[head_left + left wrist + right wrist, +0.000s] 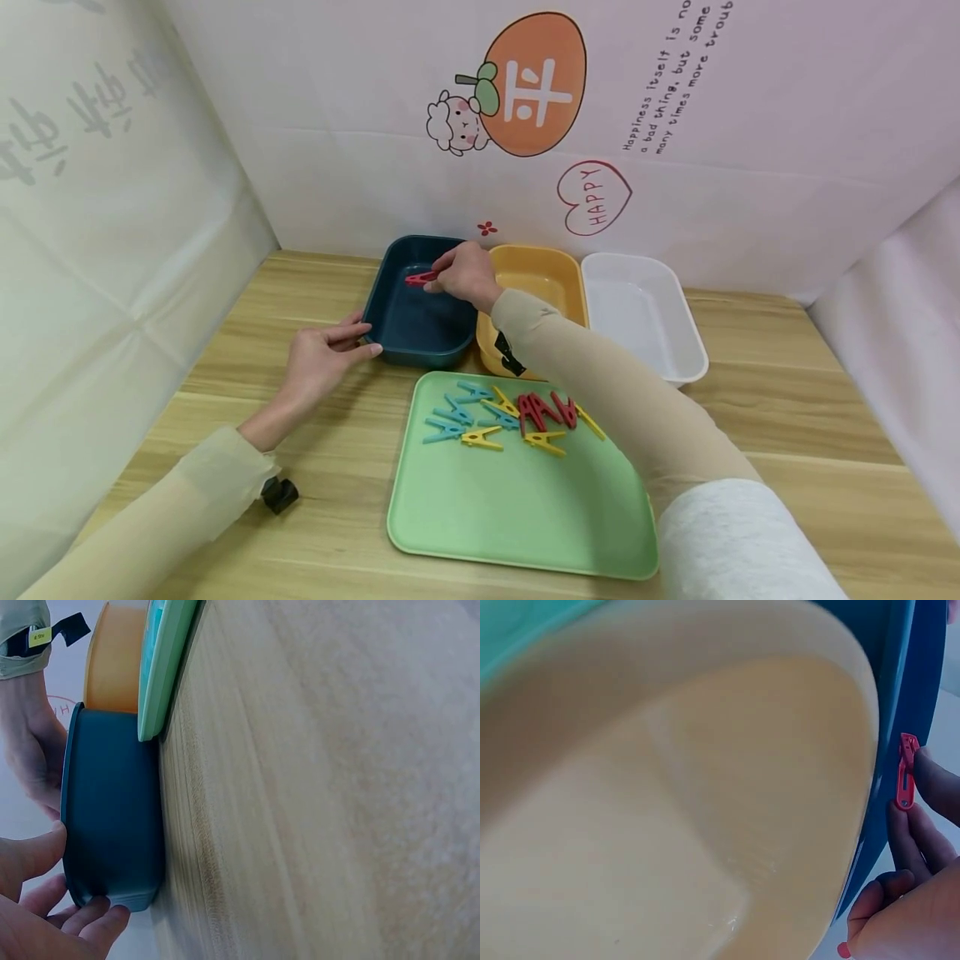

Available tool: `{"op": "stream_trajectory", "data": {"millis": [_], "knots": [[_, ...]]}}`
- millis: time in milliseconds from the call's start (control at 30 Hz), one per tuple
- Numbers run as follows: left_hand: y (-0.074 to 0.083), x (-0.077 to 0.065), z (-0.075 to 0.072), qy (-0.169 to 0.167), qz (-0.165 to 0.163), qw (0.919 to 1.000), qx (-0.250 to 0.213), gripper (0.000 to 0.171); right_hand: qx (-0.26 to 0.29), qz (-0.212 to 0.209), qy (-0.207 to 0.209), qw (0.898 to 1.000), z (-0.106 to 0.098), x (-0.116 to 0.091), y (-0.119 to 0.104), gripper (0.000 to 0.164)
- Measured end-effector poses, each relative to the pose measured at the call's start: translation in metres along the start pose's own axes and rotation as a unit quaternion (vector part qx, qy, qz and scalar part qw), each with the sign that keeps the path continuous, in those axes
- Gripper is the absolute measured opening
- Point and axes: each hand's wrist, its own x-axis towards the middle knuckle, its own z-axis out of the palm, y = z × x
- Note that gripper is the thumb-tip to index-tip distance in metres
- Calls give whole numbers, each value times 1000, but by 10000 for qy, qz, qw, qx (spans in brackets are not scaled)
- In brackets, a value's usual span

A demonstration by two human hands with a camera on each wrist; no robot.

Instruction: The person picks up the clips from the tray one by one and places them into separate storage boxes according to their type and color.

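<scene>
A red clothespin (pixel 420 278) is pinched between the thumb and fingers of my right hand (pixel 468 273), above the inside of the dark blue bin (pixel 420 337). In the right wrist view the clothespin (pixel 905 776) shows side-on, near the blue wall. My left hand (pixel 322 358) holds the left side of the blue bin, thumb at the rim and fingers against the outer wall (pixel 112 802). Several blue, yellow and red clothespins (pixel 498 419) lie at the far end of the green tray (pixel 517 517).
A yellow bin (pixel 536 267) stands right of the blue one, partly behind my right arm. Beyond it is a white bin (pixel 637 308). All three stand at the back of the wooden table (pixel 330 525), before a printed white cloth (pixel 360 167).
</scene>
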Motion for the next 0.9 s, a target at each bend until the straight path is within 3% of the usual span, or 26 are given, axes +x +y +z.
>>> {"op": "stream_trajectory", "data": {"millis": [533,900], "knots": [[1,0,2,-21,-26,10000,4,40,-451,-57,-109,9989,-4,-4,2,37],[2,-2,1,28,-35,10000,-46,41,-5,-803,-335,9962,-49,-38,-6,22]]}}
